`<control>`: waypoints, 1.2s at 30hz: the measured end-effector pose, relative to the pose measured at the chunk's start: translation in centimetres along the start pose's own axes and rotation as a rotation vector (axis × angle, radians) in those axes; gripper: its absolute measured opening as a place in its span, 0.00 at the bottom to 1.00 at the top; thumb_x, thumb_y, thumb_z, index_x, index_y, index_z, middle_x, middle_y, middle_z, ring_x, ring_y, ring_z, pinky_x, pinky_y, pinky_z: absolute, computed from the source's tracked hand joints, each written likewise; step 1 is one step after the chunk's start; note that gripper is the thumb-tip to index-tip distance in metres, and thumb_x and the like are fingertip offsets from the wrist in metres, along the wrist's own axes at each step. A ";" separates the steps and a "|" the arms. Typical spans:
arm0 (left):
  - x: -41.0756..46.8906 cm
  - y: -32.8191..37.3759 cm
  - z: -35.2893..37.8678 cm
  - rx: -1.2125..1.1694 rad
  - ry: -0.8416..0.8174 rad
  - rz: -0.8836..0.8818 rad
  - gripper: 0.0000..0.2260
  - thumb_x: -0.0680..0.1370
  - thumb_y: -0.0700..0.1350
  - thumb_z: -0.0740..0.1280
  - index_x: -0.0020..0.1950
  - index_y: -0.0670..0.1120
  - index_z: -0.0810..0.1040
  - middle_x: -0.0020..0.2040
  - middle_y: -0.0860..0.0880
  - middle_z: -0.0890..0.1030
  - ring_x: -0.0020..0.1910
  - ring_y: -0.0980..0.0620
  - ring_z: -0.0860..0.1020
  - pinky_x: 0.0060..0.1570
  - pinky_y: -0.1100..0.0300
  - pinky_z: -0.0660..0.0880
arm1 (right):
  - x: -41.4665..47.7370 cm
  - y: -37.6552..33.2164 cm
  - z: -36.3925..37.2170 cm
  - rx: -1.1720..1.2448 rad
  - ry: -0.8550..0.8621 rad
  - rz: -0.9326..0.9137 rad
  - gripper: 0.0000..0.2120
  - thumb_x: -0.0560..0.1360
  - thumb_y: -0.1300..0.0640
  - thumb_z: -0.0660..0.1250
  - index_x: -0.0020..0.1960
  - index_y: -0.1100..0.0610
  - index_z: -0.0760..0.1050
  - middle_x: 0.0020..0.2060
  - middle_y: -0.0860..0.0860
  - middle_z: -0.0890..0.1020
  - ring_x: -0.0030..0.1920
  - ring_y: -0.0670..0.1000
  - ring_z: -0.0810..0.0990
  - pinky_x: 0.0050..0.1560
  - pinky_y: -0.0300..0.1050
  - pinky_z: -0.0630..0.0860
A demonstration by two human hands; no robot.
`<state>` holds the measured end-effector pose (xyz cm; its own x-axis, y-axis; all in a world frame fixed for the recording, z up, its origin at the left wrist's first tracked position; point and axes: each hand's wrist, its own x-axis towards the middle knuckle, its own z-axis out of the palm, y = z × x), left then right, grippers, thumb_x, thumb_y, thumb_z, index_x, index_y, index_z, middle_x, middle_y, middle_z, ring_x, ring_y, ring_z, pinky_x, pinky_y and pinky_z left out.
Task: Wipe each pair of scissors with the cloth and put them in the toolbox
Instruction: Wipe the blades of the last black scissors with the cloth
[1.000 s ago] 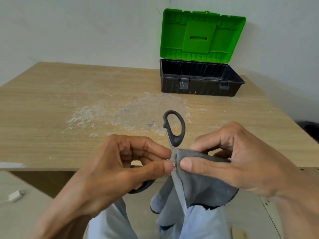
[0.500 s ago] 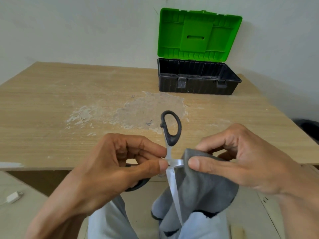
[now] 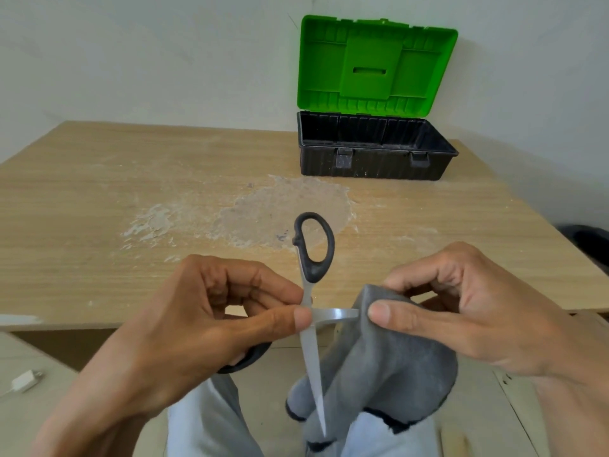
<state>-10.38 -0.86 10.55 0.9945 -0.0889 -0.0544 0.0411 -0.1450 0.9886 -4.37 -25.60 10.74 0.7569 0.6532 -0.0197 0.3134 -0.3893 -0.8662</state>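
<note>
Our left hand (image 3: pixel 184 328) pinches the scissors (image 3: pixel 310 354) at the pivot, thumb tip on the near side and forefinger curled behind. The other fingers fold in toward the palm, where one black handle loop shows below the hand. The scissors are spread wide open. One blade points down and toward us, and the other runs level to the right. The second handle loop stands up on the far side, over the table edge.

Our right hand (image 3: pixel 461 311) pinches the grey cloth (image 3: pixel 389 364) between thumb and curled fingers. The pinch closes round the far end of the level blade, so its tip is hidden inside the fold. The rest of the cloth hangs down to the right of the downward blade, over our lap.

Beyond the hands lies the wooden table (image 3: pixel 99 192), with a pale scuffed patch (image 3: pixel 290 209) near its middle. At the far right of the table sits the toolbox (image 3: pixel 372 159), a black tub with its green lid (image 3: pixel 375 61) standing open against the wall. Low on the near left lies a small white plug (image 3: pixel 24 380).
</note>
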 end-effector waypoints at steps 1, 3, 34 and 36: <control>0.0 0.0 -0.1 0.001 0.010 -0.001 0.06 0.60 0.46 0.78 0.35 0.47 0.87 0.27 0.49 0.80 0.20 0.61 0.71 0.20 0.71 0.64 | -0.2 0.1 -0.3 -0.006 -0.001 0.010 0.14 0.80 0.46 0.72 0.44 0.55 0.88 0.38 0.52 0.88 0.37 0.47 0.86 0.40 0.34 0.77; -0.1 -0.1 -0.2 -0.009 0.038 0.008 0.07 0.59 0.46 0.78 0.34 0.47 0.87 0.27 0.48 0.80 0.19 0.61 0.70 0.19 0.71 0.63 | -0.6 0.4 -0.8 -0.009 0.024 0.027 0.14 0.79 0.42 0.72 0.46 0.53 0.88 0.41 0.53 0.89 0.42 0.53 0.88 0.44 0.42 0.82; -0.4 0.8 -0.1 0.054 0.094 0.065 0.07 0.58 0.47 0.78 0.33 0.48 0.86 0.29 0.43 0.82 0.17 0.58 0.68 0.20 0.71 0.63 | -1.6 0.6 -2.1 0.064 0.127 -0.016 0.13 0.76 0.44 0.73 0.50 0.51 0.90 0.46 0.54 0.90 0.50 0.57 0.89 0.53 0.56 0.84; -0.4 1.0 0.0 0.068 0.091 0.066 0.05 0.59 0.46 0.78 0.33 0.48 0.86 0.30 0.42 0.83 0.17 0.58 0.69 0.20 0.71 0.64 | -1.5 0.6 -2.2 0.030 0.138 -0.028 0.14 0.76 0.42 0.72 0.49 0.51 0.90 0.43 0.56 0.89 0.47 0.60 0.88 0.50 0.59 0.83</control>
<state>-10.75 -1.01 11.56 0.9996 -0.0107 0.0264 -0.0281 -0.2088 0.9776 -4.12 -28.24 11.33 0.8205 0.5672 0.0714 0.3198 -0.3518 -0.8798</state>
